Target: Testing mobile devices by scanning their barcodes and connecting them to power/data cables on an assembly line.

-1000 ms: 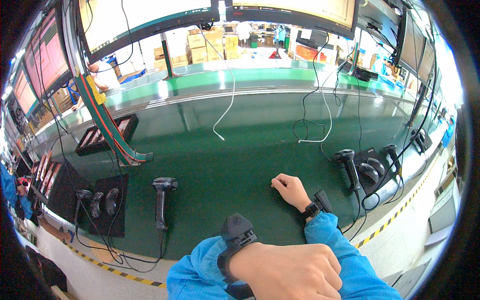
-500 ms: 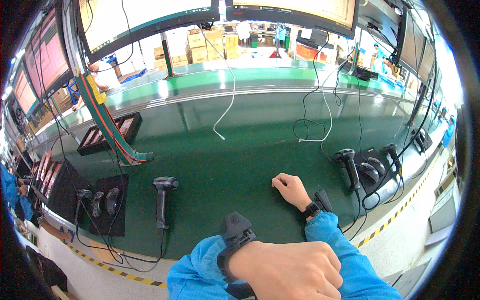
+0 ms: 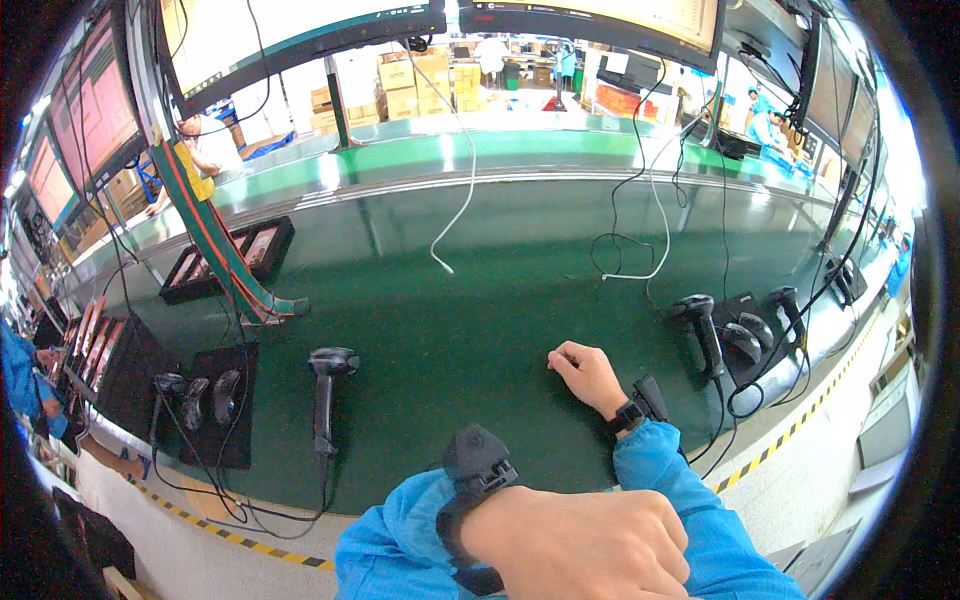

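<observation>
My left hand [image 3: 590, 540] crosses low in front, back upward and fingers curled under. It lies over my right forearm's blue sleeve; whether its hidden fingers hold anything cannot be seen. Farther forward, my right hand [image 3: 588, 376] rests closed on the green tabletop [image 3: 450, 350], with nothing visible in it. A black strapped device [image 3: 478, 465] sits on my left wrist. On the right wrist are a watch [image 3: 627, 416] and another black device [image 3: 650, 398]. Nearest the right hand is a black handheld scanner [image 3: 702, 335]; a second scanner [image 3: 324, 400] lies left of my left arm.
Mice [image 3: 227, 396] and a smaller scanner lie on a black mat at left. Two more mice [image 3: 742, 342] are at right. Black trays [image 3: 270, 250] hold flat items beside a green post. Loose cables [image 3: 468, 190] hang from monitors [image 3: 320, 50]. Other people are beyond the bench and at far left.
The view has shifted very slightly. Both my hands keep their poses, and nothing on the table has been picked up or put down.
</observation>
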`<state>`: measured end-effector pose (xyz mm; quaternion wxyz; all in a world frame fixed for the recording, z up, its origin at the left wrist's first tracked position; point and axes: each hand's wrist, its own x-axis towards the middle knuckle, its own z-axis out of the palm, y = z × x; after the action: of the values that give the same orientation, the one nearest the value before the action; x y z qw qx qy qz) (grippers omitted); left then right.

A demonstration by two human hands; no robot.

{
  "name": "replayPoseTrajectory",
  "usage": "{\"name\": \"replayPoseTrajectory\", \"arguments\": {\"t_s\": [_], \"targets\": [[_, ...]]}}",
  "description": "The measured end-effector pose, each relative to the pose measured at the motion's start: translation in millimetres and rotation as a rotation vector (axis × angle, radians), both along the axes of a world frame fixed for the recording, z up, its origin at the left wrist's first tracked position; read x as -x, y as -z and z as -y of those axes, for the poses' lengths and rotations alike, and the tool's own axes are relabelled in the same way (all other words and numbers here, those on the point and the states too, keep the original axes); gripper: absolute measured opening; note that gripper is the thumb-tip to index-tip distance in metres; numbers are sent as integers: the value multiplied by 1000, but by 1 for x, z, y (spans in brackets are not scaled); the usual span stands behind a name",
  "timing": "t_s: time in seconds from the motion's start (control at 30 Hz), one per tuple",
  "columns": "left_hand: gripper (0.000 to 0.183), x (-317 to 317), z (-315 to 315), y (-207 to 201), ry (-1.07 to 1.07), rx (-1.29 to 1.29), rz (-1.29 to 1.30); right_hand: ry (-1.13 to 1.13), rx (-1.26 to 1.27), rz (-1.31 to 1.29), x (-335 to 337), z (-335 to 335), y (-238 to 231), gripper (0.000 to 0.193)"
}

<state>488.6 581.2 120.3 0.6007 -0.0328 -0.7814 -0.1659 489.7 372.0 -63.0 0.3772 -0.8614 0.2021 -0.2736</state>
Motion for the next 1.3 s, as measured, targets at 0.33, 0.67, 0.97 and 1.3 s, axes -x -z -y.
{"name": "replayPoseTrajectory", "arguments": {"t_s": [0.33, 0.67, 0.97, 1.3], "targets": [[65, 7, -6, 1, 91, -19, -141, -8, -39, -97, 0, -8, -6, 25], [77, 2, -9, -14, 93, 74, -23, 16, -60, -61, 2, 1, -2, 25], [97, -3, -6, -16, 120, 54, 55, -3, -37, -54, 1, 0, -1, 24], [104, -5, -9, -18, 48, 75, 62, -4, -25, -32, 3, 1, 0, 24]]}}
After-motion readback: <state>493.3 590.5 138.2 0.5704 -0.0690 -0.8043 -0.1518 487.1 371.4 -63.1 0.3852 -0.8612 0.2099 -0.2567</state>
